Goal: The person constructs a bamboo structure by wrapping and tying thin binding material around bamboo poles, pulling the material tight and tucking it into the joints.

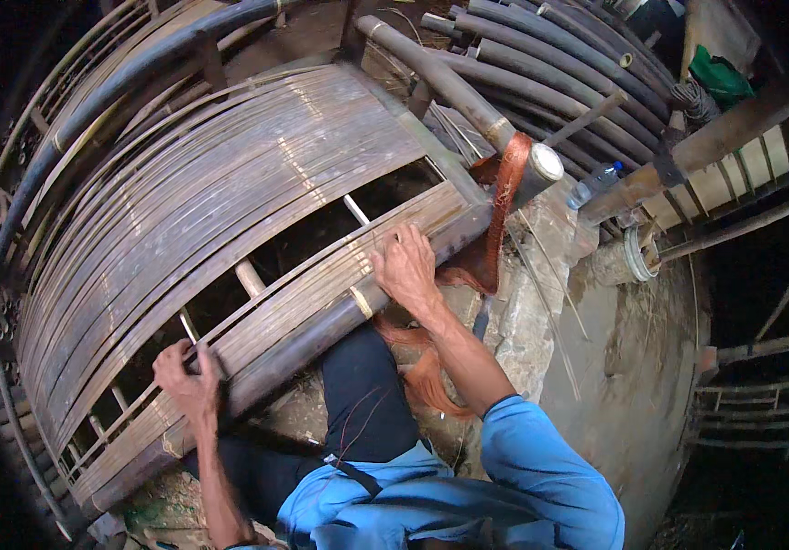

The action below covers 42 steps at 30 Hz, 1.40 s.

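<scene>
A large bamboo bench or bed frame fills the left and middle, with a wide panel of thin bamboo slats (220, 174). A narrower band of front slats (307, 287) lies along the thick near bamboo rail (294, 345). An open gap with cross-pieces separates band and panel. My left hand (191, 378) bends its fingers over the inner edge of the front slats, its thumb apart. Farther right, my right hand (405, 266) curls its fingers onto the same band near the corner. Its fingertips are partly hidden.
Brown strapping (508, 183) wraps the corner post and trails to the floor. Dark bamboo poles (550, 64) are stacked at the back right. A plastic bottle (593, 185) and a white bucket (637, 254) stand to the right. Concrete floor (614, 385) lies beside me.
</scene>
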### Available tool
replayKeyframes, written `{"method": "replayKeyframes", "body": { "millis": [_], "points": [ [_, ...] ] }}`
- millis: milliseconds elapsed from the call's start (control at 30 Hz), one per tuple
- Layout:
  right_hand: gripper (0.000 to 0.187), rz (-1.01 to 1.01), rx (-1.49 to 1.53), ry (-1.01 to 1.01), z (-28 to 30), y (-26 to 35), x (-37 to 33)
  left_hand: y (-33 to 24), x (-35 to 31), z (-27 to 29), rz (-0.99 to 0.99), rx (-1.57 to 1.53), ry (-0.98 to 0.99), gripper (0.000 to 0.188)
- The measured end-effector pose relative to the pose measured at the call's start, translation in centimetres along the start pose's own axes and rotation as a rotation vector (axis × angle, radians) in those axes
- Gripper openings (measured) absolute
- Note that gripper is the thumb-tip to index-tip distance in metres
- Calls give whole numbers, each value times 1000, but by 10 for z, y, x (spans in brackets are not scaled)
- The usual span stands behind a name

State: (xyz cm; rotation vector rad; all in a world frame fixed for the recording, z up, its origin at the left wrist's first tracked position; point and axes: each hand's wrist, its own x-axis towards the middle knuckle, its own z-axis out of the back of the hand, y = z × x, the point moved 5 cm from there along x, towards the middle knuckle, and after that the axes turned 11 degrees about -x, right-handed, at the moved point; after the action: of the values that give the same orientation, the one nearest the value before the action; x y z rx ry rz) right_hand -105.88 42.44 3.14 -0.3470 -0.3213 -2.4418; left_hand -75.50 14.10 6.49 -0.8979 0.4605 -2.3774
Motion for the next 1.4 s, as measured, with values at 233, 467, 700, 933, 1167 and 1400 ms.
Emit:
{"method": "replayKeyframes", "body": {
  "millis": [233, 467, 700, 933, 1167, 1400],
  "points": [
    [31, 13, 600, 113, 26, 29, 10, -136, 2, -97, 209, -849, 334, 47],
    [22, 340, 886, 97, 82, 55, 51, -189, 28, -116, 827, -1673, 946, 28],
    [42, 140, 400, 150, 51, -35, 90, -37, 56, -100, 899, -1046, 427, 19],
    [43, 163, 157, 306, -21, -35, 107, -101, 98, -157, 126, -152, 542, 18],
    [47, -43, 202, 653, -59, -30, 114, -132, 95, -278, 443, -240, 785, 36],
    [41, 176, -6, 851, -85, -35, 124, -147, 97, -356, 415, -404, 683, 30]
  ]
}}
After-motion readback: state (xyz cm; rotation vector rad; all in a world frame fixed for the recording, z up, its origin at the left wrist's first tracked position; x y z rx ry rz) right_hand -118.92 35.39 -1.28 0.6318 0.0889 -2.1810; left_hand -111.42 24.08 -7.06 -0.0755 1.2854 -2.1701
